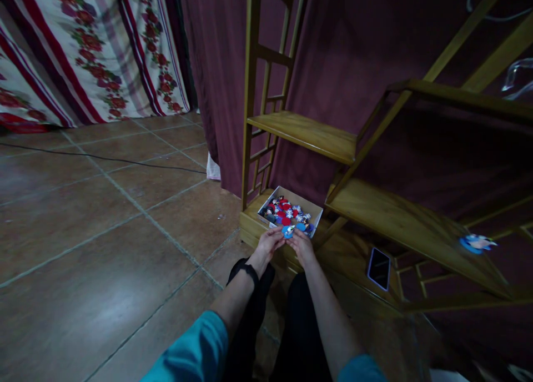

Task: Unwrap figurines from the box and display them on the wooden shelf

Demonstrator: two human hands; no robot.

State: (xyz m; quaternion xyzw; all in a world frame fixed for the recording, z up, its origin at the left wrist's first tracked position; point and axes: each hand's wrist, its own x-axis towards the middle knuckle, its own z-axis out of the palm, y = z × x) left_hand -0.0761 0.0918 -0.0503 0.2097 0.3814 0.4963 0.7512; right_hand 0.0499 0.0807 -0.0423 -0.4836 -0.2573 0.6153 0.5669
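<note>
Between my two hands, just in front of the box, is a small figurine [287, 231] on a round blue base. My left hand [270, 242] pinches it from the left, and a dark band circles that wrist. From the other side, the fingers of my right hand [301, 245] grip it too. A shallow cardboard box [316, 211] rests on the low wooden shelf right behind my hands. Several small figurines [285, 206] with red, blue and dark bases lie jumbled inside it. My hands hide part of the box's near edge.
Another figurine with a blue base [474, 243] is on the right-hand wooden shelf [400, 221]. Below that shelf lies a phone [378, 269]. An upper shelf [308, 133] juts out above the box. A black cable [125, 161] crosses the tiled floor [104, 249] at left.
</note>
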